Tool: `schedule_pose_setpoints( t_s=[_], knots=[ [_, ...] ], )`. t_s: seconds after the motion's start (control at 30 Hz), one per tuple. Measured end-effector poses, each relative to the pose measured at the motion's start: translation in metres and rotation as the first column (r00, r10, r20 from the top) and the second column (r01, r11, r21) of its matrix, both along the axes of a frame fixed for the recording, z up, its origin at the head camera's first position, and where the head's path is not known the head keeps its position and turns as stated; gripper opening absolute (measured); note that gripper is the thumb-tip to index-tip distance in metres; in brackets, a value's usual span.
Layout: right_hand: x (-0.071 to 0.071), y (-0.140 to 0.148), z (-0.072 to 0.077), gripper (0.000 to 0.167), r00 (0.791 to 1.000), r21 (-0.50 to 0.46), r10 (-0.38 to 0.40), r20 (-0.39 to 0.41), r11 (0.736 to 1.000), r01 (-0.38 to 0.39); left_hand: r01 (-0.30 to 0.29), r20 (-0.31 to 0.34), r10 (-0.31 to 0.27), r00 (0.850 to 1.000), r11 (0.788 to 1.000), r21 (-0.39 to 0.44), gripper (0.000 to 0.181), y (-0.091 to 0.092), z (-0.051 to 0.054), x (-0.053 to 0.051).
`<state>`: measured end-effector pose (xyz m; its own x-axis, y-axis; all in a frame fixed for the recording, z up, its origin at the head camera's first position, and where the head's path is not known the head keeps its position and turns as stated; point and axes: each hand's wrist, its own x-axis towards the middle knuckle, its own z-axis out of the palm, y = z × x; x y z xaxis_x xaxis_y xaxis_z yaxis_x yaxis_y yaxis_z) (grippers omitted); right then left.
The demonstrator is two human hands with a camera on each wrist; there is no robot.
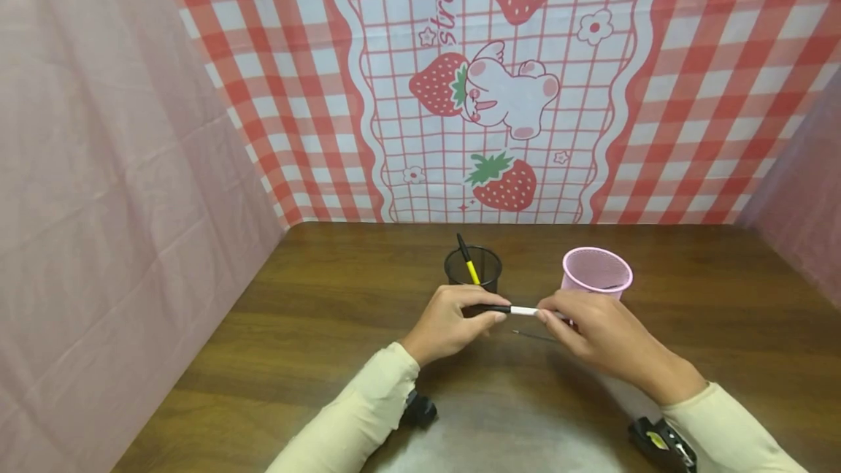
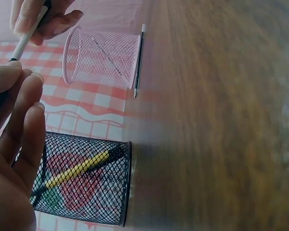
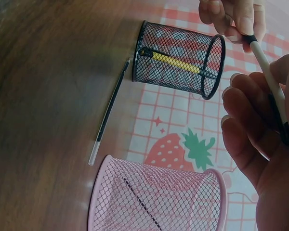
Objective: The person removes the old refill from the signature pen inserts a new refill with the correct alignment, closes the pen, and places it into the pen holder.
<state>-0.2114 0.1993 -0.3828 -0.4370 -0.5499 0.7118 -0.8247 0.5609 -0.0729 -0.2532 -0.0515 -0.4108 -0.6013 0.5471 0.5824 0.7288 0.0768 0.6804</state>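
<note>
In the head view a pen with a white barrel and black ends [image 1: 523, 310] is held level between both hands, above the table. My left hand [image 1: 453, 320] pinches one black end with thumb and fingertips. My right hand [image 1: 607, 334] grips the white barrel from the other side, its palm covering the far end in the right wrist view. Below them a thin pen refill [image 3: 108, 113], dark with a clear end, lies on the wooden table. Just beyond the left hand stands a black mesh cup [image 3: 176, 38] with a yellow-and-black pen [image 1: 469, 263] leaning in it.
A pink mesh cup [image 1: 570, 285] stands upright behind the right hand, with a thin dark stick [image 3: 142, 203] slanting inside it. The brown table [image 1: 263, 341] ends at a red-checked strawberry cloth [image 1: 420, 188]. A pale pink curtain [image 1: 131, 166] hangs on the left.
</note>
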Motion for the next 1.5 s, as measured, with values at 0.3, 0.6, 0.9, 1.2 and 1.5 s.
schedule_pose_setpoints(
  t_s=[0.3, 0.6, 0.9, 1.2, 1.5],
  knots=[
    [-0.001, 0.001, -0.001, 0.039, 1.0, -0.013, 0.014, 0.013, 1.0, -0.014, -0.004, -0.009, 0.004, 1.0, 1.0, 0.014, 0.016, 0.0, -0.001, 0.001],
    [-0.001, 0.001, -0.003, 0.019, 0.999, -0.03, 0.019, 0.042, 0.999, -0.018, -0.038, -0.039, 0.038, 0.999, 0.999, -0.003, 0.016, 0.0, -0.003, 0.0],
    [0.0, 0.002, 0.0, 0.033, 0.994, -0.009, -0.053, 0.095, 0.998, 0.054, -0.041, 0.021, 0.04, 0.999, 0.998, 0.047, 0.016, 0.0, 0.017, 0.014],
    [0.0, 0.003, 0.001, 0.029, 0.988, -0.021, -0.131, 0.083, 0.991, 0.133, -0.092, 0.036, 0.091, 0.995, 0.995, 0.042, 0.014, -0.002, 0.027, 0.022],
    [-0.004, 0.004, 0.002, 0.028, 0.994, -0.043, -0.107, 0.012, 0.993, 0.108, -0.111, 0.037, 0.11, 0.993, 0.993, 0.038, 0.013, -0.002, 0.028, 0.021]
  ],
)
